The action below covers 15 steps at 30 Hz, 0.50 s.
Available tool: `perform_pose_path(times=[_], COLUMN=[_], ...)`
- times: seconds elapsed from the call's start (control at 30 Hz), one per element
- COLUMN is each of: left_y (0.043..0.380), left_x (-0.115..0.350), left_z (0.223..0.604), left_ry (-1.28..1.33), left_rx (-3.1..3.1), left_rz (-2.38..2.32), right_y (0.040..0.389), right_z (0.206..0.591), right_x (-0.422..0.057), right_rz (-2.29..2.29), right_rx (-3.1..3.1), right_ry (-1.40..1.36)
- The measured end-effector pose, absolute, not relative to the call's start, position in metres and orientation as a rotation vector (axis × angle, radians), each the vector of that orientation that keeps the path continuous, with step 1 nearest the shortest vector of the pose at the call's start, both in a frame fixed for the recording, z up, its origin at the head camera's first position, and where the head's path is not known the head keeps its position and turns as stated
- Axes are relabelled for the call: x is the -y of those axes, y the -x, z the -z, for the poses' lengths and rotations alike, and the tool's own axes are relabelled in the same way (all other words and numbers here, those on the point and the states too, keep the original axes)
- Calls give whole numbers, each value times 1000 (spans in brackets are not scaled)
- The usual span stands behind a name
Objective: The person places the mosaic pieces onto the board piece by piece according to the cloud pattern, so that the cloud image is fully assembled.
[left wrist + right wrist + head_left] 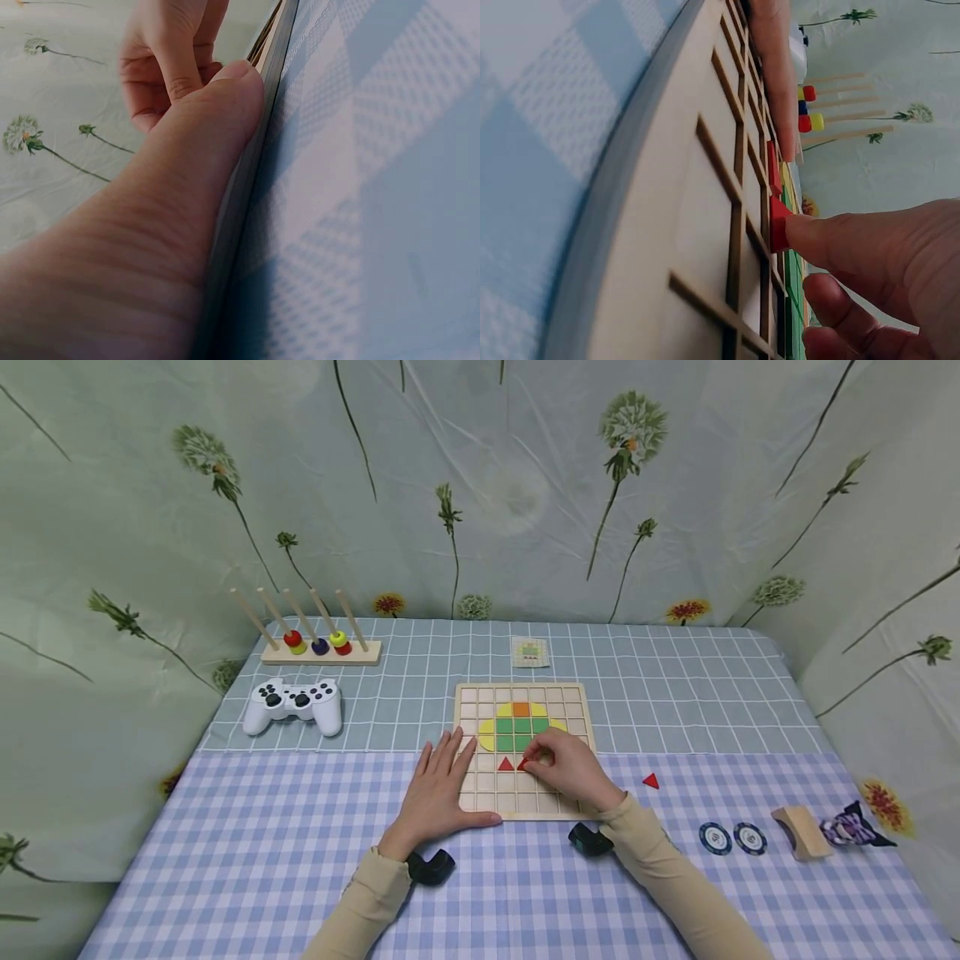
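Note:
A wooden grid board (480,802) lies on the table. My left hand (438,793) rests on its left side, fingers spread straight, thumb along the near edge. With thumb and fingertips, my right hand (566,764) pinches a red triangle piece (779,226) low over the grid, beside another red triangle (506,764) set in a cell. Beyond them, green squares (513,725), an orange square (521,709) and rounded yellow pieces (487,734) fill cells; the right hand hides some of that side. One loose red triangle (651,781) lies right of the board.
Behind the board lies a small pattern card (529,652). A white game controller (292,706) and a peg stand (322,657) with coloured beads are at back left. Two poker chips (716,838), a wooden arch block (804,833) and a purple packet (851,828) lie at right.

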<state>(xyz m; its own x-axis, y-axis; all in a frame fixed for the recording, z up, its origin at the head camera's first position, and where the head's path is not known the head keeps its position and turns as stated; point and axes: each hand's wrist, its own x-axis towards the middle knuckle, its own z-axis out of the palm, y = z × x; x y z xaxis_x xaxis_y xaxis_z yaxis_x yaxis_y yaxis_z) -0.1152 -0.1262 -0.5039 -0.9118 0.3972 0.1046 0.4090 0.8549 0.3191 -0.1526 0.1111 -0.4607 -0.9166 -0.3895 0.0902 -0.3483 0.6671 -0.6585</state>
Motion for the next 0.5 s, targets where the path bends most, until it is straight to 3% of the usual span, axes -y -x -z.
perform_pose_path(times=[0.5], left_y=[114], left_x=[126], left_z=[503], left_ry=[652], left_rx=[2988], left_rz=[532], right_y=[153], right_z=[465], right_x=[-115], right_rz=[1016], right_rx=[-2868], right_ry=[665])
